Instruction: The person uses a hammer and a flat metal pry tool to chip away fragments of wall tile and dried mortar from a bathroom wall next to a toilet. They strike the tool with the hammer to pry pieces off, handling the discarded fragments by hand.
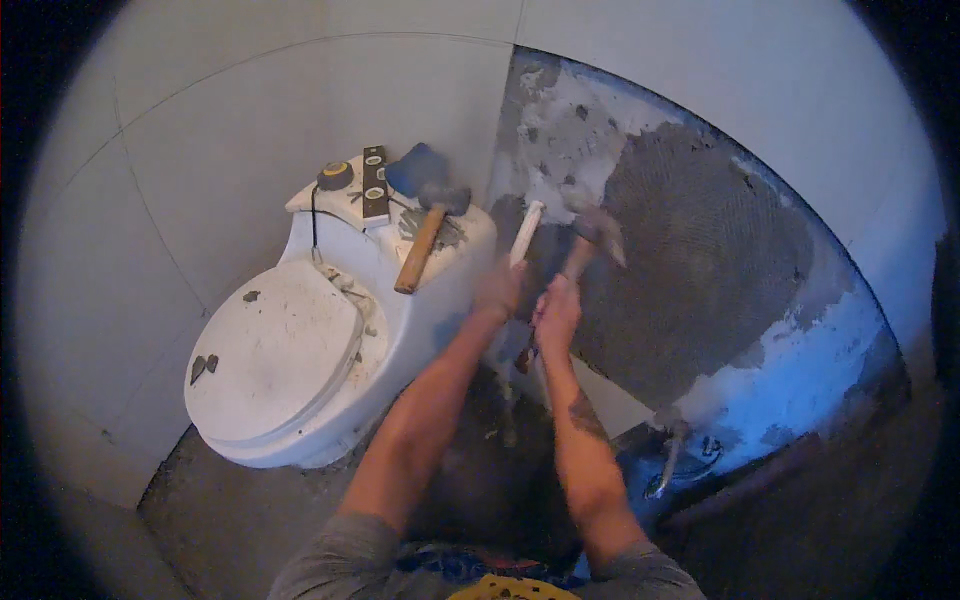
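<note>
My left hand (497,287) is closed around a pale, rod-like tool (527,232), whose upper end points at the bare wall patch (690,240). I cannot make out its exact kind. To the right, my right hand (557,312) grips a hammer (578,258) by its handle. The hammer's head is smeared by motion and lies close to the rod's right side. Whether they touch does not show. Left of my hands, a wooden-handled mallet (425,240) with a dark head rests on the toilet tank (478,225).
A spirit level (375,188), a tape measure (336,176) and a blue cloth-like thing (418,170) lie on the tank. Mortar bits sit on the closed toilet lid (275,350). Pipe fittings (672,460) stick out low on the right. Large pale tiles (250,120) cover the surrounding wall.
</note>
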`<state>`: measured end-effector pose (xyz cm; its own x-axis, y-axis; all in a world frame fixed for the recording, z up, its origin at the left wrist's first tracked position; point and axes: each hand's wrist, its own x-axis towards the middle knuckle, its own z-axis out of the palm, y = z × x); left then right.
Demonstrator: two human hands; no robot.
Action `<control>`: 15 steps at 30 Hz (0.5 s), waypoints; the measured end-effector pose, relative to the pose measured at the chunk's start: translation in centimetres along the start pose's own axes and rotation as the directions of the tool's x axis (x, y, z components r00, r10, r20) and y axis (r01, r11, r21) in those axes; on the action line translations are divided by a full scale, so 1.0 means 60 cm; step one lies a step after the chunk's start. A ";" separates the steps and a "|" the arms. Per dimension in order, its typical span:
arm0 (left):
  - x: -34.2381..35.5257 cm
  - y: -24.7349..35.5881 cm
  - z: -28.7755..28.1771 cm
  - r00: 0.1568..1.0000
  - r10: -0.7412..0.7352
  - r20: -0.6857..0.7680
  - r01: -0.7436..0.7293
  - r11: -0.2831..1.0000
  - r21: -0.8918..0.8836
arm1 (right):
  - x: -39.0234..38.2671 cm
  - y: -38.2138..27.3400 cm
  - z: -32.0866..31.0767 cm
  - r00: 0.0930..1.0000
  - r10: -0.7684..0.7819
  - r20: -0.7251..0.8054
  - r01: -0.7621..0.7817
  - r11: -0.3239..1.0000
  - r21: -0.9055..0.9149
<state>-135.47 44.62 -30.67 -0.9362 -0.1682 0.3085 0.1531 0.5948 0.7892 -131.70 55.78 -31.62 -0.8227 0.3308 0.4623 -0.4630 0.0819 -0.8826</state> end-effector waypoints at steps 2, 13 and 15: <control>-0.005 -0.013 -0.002 1.000 -0.012 0.013 0.012 1.000 -0.021 | 0.006 -0.026 -0.006 0.979 0.181 0.096 -0.183 0.983 0.009; -0.012 -0.019 -0.028 0.997 -0.077 0.019 0.077 0.997 0.013 | -0.019 -0.068 -0.008 0.942 0.303 0.143 -0.310 0.951 0.024; -0.008 -0.015 -0.036 0.998 -0.065 -0.026 0.066 0.998 0.015 | -0.021 -0.059 0.015 0.973 0.215 0.087 -0.226 0.962 0.154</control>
<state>-134.49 42.49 -30.38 -0.9359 -0.2267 0.2697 0.0864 0.5944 0.7995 -129.34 54.24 -29.00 -0.9285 0.2573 0.2676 -0.3099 -0.1406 -0.9403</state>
